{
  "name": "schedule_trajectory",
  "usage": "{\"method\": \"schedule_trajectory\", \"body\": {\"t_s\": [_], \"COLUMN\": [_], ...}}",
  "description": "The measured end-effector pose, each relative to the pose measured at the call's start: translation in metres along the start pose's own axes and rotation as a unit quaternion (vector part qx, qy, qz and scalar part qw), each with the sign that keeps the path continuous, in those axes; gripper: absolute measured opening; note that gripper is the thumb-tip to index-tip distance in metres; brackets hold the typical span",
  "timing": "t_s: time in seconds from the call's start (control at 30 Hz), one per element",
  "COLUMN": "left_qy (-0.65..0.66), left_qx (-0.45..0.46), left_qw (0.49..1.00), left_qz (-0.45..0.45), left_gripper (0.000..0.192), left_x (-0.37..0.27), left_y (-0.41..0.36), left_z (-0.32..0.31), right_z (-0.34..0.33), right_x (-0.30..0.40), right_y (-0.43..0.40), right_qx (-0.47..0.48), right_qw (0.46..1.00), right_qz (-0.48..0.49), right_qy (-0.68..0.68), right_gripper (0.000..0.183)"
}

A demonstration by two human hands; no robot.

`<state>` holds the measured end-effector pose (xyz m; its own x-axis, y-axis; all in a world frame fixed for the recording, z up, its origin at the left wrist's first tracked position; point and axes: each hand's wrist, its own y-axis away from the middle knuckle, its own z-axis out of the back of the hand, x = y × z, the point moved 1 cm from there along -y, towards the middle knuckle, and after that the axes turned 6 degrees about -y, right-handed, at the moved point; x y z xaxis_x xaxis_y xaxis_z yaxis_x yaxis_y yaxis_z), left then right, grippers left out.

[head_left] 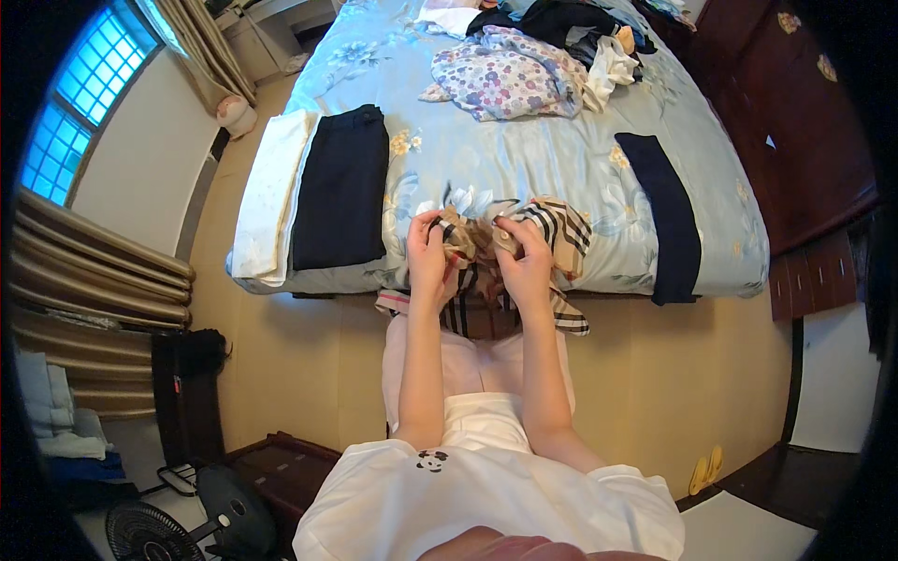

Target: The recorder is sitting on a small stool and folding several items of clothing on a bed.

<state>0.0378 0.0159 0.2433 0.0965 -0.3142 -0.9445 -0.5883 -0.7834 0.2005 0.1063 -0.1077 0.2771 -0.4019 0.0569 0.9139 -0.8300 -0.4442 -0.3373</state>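
A beige plaid garment [570, 231] with black, white and red stripes lies bunched at the near edge of the bed, partly hanging over my lap. My left hand [426, 242] pinches its cloth on the left side. On the right, my right hand [523, 245] grips the cloth beside a button. Folded black trousers [344, 189] lie on the bed to the left, next to folded white clothing [270, 200]. A folded dark navy garment [663, 217] lies on the right, its lower end at the bed's edge.
The bed [484, 154] has a light blue floral cover. Farther back lie a floral-print cloth [501, 73], a white garment [609, 70] and a heap of dark clothes [554, 24]. Behind me at the lower left stands a black fan [151, 536]; yellow slippers [705, 471] are at the lower right.
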Motion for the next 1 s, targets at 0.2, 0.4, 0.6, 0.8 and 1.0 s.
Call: {"method": "schedule_trajectory", "body": {"t_s": [0.2,0.4,0.6,0.8,1.0], "left_qy": [-0.002,-0.284,-0.401,-0.309,-0.279], "left_qx": [0.077,0.017,-0.041,-0.074,0.027], "left_qw": [0.995,0.946,0.882,0.894,0.931], "left_qz": [-0.069,-0.157,-0.245,-0.315,-0.232], "left_gripper": [0.032,0.017,0.011,0.008,0.010], "left_x": [-0.037,-0.022,-0.029,-0.050,-0.067], "left_y": [0.029,0.013,0.010,0.026,0.055], "left_z": [-0.019,0.005,0.019,0.007,-0.007], "right_z": [-0.008,-0.001,0.019,0.024,0.011], "right_x": [0.009,0.003,-0.006,0.015,0.021], "right_y": [0.004,0.000,-0.002,0.001,0.011], "right_qx": [0.029,-0.041,-0.113,0.150,0.275], "right_qw": [0.983,0.974,0.966,0.974,0.951], "right_qz": [-0.002,-0.002,0.055,0.085,0.135], "right_qy": [-0.180,-0.224,-0.224,-0.150,0.032], "right_gripper": [0.022,0.013,0.013,0.023,0.020]}}
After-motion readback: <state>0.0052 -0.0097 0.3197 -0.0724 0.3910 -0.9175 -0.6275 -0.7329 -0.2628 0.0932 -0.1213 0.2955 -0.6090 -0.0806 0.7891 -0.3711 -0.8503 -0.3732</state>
